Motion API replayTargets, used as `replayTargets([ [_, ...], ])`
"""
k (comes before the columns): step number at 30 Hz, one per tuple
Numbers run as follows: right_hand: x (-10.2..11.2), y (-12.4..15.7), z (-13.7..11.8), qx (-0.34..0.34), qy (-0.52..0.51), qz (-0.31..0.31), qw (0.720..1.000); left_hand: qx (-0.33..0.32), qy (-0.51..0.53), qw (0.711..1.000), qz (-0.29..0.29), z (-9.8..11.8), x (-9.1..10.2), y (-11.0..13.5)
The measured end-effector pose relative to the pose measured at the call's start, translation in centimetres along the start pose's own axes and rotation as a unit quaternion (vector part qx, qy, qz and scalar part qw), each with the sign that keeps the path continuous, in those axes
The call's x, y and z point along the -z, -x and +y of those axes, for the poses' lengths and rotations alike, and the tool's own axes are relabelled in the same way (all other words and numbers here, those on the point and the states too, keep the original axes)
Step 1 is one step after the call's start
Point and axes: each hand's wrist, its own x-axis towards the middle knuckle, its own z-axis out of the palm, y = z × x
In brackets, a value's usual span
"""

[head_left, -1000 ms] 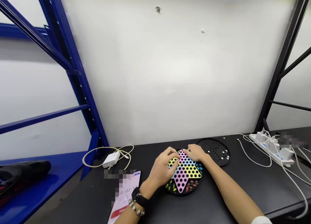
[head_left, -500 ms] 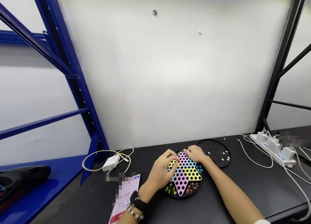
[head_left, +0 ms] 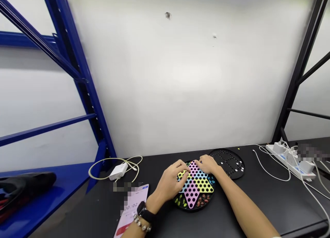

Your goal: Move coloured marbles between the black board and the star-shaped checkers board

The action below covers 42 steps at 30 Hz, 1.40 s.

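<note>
A round black Chinese checkers board with a pink, yellow and blue six-pointed star full of holes lies on the table. Around the star, rim compartments hold green-yellow pieces, red pieces and blue pieces. Over the board's left side is my left hand, its thumb and forefinger curled close together above the yellow point; whatever lies between them is too small to tell. My right hand grips the board's far right edge, thumb by the far pink tip and the other fingers bent over the rim.
Behind my right hand lies a round black lid with several white pieces. A phone showing a timer lies left of my wrist. Beyond it are a white charger and cable; a white power strip stands at right.
The camera view has shifted slightly. Both hands keep almost the same pose on the board, and the pieces look unchanged.
</note>
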Motion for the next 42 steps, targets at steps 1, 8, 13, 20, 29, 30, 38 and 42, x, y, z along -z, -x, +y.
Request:
replayTargets([
  [1, -0.1, 0.0, 0.0, -0.001, 0.002, -0.001, 1.000, 0.001, 0.001, 1.000, 0.000, 0.0, 0.0, 0.0],
  [8, -0.4, -0.2, 0.0, 0.009, 0.026, 0.022, 0.999, 0.009, 0.015, 1.000, 0.004, -0.5, 0.0, -0.2],
  [13, 0.0, -0.1, -0.2, -0.001, 0.041, 0.021, 0.999, 0.011, 0.019, 1.000, -0.002, -0.5, 0.2, -0.2],
  [20, 0.0, -0.1, 0.0, -0.006, 0.037, 0.023, 0.999, 0.006, -0.002, 1.000, 0.000, -0.5, 0.4, -0.2],
  [29, 0.5, -0.1, 1.6, -0.064, 0.031, 0.132, 0.989, 0.017, -0.020, 1.000, -0.012, -1.1, 0.3, 0.0],
  [30, 0.8, 0.0, 2.2, -0.086, 0.032, 0.136, 0.986, 0.020, -0.022, 0.999, -0.014, -1.1, 0.3, 0.0],
  [38, 0.9, 1.1, 5.9, -0.169, 0.038, 0.098, 0.980, 0.123, -0.137, 0.979, -0.086, -1.4, 0.3, 0.2],
  [42, 0.8, 1.3, 5.3, -0.141, 0.031, 0.143, 0.979, 0.172, -0.199, 0.953, -0.150, -2.1, 0.2, 0.7],
])
